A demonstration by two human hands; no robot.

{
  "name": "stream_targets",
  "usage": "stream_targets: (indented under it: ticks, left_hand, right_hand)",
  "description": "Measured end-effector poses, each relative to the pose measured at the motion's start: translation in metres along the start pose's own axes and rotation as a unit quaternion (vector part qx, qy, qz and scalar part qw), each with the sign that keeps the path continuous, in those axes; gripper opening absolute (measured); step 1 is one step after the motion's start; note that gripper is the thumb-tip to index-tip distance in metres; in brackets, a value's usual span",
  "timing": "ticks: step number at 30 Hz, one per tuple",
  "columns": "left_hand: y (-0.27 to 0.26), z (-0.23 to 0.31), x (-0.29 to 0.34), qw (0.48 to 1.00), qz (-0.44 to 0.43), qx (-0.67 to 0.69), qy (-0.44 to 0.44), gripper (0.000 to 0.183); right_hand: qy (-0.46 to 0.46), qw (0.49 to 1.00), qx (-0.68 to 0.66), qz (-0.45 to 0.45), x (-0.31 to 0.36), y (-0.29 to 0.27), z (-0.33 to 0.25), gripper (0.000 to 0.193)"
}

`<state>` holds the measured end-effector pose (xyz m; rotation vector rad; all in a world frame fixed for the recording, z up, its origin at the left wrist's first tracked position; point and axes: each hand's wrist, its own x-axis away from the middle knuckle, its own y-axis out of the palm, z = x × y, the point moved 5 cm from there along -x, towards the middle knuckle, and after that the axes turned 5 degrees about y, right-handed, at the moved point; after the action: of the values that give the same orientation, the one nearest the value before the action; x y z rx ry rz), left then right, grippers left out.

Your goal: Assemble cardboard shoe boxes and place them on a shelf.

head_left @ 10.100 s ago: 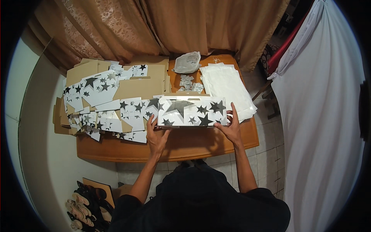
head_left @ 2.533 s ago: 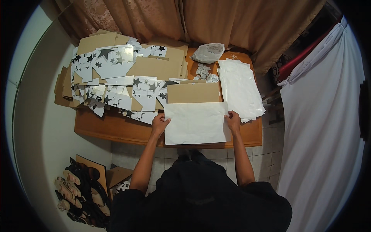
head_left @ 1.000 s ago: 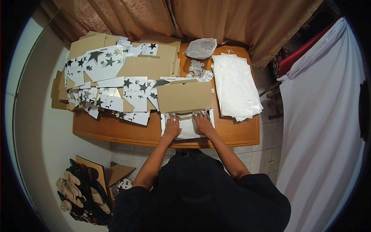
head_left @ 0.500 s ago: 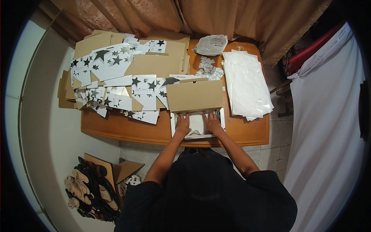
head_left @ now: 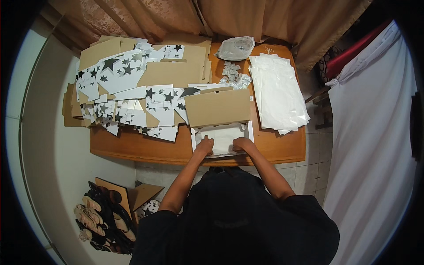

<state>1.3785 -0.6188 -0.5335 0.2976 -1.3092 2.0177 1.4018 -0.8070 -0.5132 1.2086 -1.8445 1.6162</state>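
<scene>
In front of me at the table's near edge stands an open cardboard box [head_left: 250,131], white-walled, its brown lid [head_left: 218,108] raised at the far side. White tissue paper [head_left: 224,134] lines its inside, crumpled along the edges. My left hand [head_left: 205,145] is at the near left part of the box, its fingers curled down on the paper. At the near right part, my right hand [head_left: 242,144] is closed with the knuckles up, also at the paper. Both sets of fingertips are partly hidden.
Flattened star-printed boxes [head_left: 160,106] are piled over the table's left side. At right lies a stack of white paper sheets [head_left: 279,95]. Small clear packets [head_left: 236,77] and a plastic bag [head_left: 236,48] sit behind the box. A shoe rack [head_left: 106,216] stands lower left.
Both hands have drawn back toward me, from the far part of the box to its near part, and their fingers have curled. More of the white paper now shows.
</scene>
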Motion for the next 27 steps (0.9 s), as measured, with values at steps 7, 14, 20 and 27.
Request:
stream_targets:
  ticks: [7, 14, 20, 27]
  left_hand:
    - [-0.007, 0.004, 0.001, 0.995, 0.083, -0.027, -0.044, 0.059]
    - [0.001, 0.0, 0.0, 0.991, 0.119, -0.024, -0.051, 0.077]
    - [-0.003, 0.005, -0.002, 0.99, 0.136, -0.007, -0.044, 0.087]
    - [0.002, 0.003, -0.008, 0.988, 0.133, -0.008, -0.072, 0.091]
  right_hand:
    - [-0.013, 0.994, -0.004, 0.107, -0.011, 0.031, 0.01, 0.023]
    - [0.051, 0.973, -0.008, 0.225, -0.019, 0.023, 0.006, 0.036]
    - [0.033, 0.951, 0.119, 0.283, -0.025, 0.014, 0.005, 0.057]
    - [0.091, 0.973, 0.078, 0.199, -0.025, 0.024, -0.003, 0.073]
